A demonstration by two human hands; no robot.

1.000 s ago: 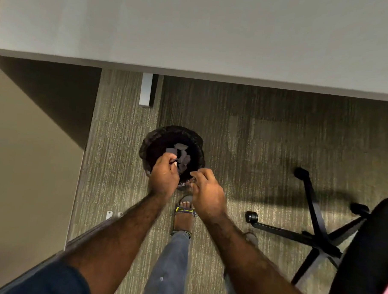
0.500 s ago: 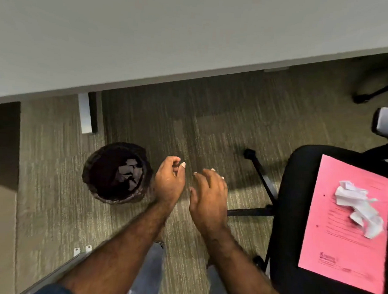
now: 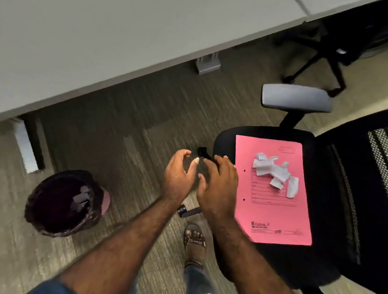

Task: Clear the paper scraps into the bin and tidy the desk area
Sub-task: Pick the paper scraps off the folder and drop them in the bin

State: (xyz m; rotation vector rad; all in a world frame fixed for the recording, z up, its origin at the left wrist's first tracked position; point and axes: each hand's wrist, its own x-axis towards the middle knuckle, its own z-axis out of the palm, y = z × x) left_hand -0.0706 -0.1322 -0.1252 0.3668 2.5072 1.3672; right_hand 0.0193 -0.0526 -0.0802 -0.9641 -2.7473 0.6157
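Both hands are empty and loosely spread, fingers curved and apart, held side by side over the carpeted floor. The left hand (image 3: 179,174) is cupped with its thumb and forefinger apart; the right hand (image 3: 220,185) is flat and slack, its fingertips just reaching the near edge of the black padded office chair seat (image 3: 318,230).

Just to the right of the right hand, a pink card file folder (image 3: 274,217) lies flat on that seat, and on its upper half sits a small loose heap of torn white paper scraps (image 3: 273,172). Down and well to the left of the left hand stands the round waste bin lined with a dark plastic bag (image 3: 64,203), with a few pale scraps already lying inside. The pale grey surface (image 3: 104,43) runs across beyond the hands and looks bare where it shows.

The step in hand appears to be a return trip for another load: the hands are between bin and chair, nearer the chair. The next move likely calls for reaching right onto the folder and gathering the scraps with both hands closed around the heap, since the pieces are light, small and separate and could slip between the fingers or flutter to the floor on the way across to the bin.
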